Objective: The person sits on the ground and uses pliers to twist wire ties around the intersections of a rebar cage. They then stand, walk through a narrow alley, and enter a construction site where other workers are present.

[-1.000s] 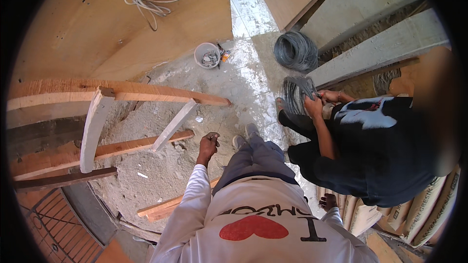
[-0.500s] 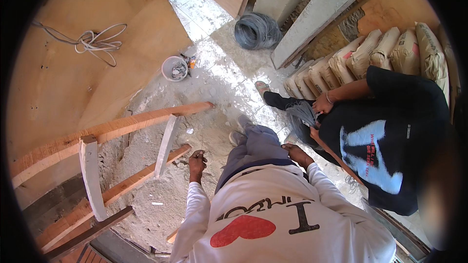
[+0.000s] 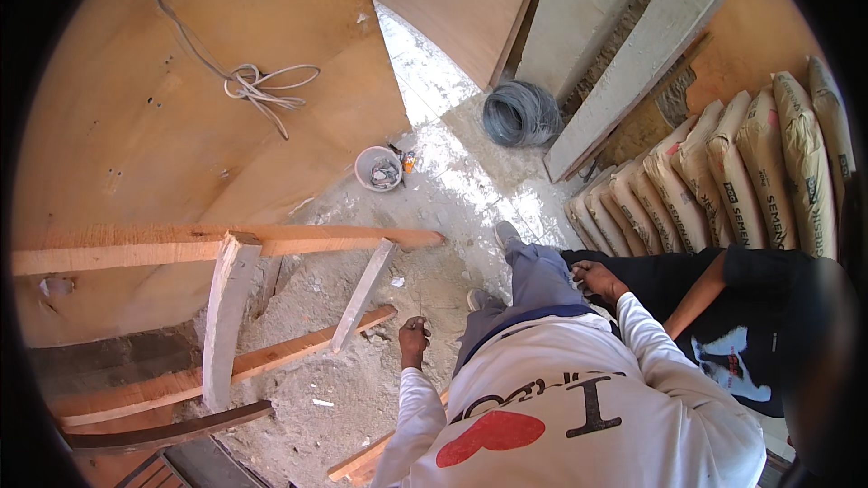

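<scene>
My left hand [image 3: 414,336] hangs at my side in a white sleeve, fingers curled in, just right of the low end of a wooden plank [image 3: 298,348]; nothing shows in it. My right hand [image 3: 597,278] lies against the hip of my blue-grey trousers [image 3: 533,285], its fingers partly hidden. Both shoes [image 3: 504,233] stand on sandy concrete. A person in a black shirt [image 3: 732,343] stands close on my right, one forearm [image 3: 696,300] near my right sleeve.
A rough wooden frame of planks [image 3: 226,307] stands to my left. A small grey bucket [image 3: 378,167] and a coil of grey wire [image 3: 522,114] lie ahead. Stacked cement bags [image 3: 723,181] line the right. Plywood sheets [image 3: 154,126] carry a looped cable [image 3: 262,86].
The view has swung, so the wire coil and bucket sit higher and the cement bags show. My right hand has come to my hip. My left hand stays low by the plank.
</scene>
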The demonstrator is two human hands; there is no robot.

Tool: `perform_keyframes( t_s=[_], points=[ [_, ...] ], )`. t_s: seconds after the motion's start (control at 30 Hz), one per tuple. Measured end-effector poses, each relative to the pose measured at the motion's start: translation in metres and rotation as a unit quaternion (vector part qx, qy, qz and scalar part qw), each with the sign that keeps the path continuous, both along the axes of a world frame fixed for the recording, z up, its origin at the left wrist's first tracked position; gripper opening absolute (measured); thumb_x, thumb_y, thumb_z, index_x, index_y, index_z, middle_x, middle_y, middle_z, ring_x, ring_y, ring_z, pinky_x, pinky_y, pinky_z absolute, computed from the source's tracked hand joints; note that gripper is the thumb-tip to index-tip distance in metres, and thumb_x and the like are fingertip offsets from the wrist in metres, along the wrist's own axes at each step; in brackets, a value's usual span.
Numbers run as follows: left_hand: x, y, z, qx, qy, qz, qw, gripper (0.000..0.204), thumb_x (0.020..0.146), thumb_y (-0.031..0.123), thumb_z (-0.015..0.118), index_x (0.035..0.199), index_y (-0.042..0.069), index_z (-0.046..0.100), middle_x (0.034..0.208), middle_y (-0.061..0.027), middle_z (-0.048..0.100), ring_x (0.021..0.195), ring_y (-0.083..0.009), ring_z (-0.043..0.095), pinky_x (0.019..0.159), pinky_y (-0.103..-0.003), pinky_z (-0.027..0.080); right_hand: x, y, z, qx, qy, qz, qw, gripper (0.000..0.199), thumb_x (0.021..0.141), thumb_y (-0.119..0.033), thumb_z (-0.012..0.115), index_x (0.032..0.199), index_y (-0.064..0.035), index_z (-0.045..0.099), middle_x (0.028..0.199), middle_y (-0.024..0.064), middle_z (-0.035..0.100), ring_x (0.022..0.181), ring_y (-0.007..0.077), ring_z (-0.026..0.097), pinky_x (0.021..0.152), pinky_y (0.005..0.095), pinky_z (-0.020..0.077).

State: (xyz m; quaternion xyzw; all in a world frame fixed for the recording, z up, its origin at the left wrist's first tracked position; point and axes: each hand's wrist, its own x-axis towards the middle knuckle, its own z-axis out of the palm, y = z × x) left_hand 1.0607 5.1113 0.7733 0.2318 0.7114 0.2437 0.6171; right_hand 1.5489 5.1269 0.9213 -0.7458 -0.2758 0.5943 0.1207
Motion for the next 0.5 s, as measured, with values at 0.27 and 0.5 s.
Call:
perform_keyframes(
  t_s=[0.27,0.5],
  points=[
    [-0.005,-0.053,-0.044,-0.013,-0.004,0.065,0.998,0.019,0.097,0.02,0.056,0.103,0.004,0.066,0.063,-0.0087,0.061,0.042,-0.0121,0.047,0.038,-0.028,0.035,0.068,0.023,-0.001,-0.005,-0.148,0.068,0.987,0.039,0.095,-0.026,0.054,0.127,-0.0047,0.06,0.094,0.0117,0.069,0.072,0.02,0.064,0.064,0.0339,0.0531],
    [0.025,-0.101,-0.072,-0.058,-0.069,0.12,0.989,0.02,0.095,0.013,0.05,0.104,0.003,0.064,0.065,-0.0116,0.062,0.046,-0.0157,0.053,0.039,-0.029,0.038,0.074,0.082,0.023,0.042,-0.215,0.203,0.954,0.044,0.091,-0.031,0.055,0.125,-0.003,0.061,0.098,0.0174,0.071,0.076,0.0238,0.068,0.07,0.0379,0.0549]
  ],
)
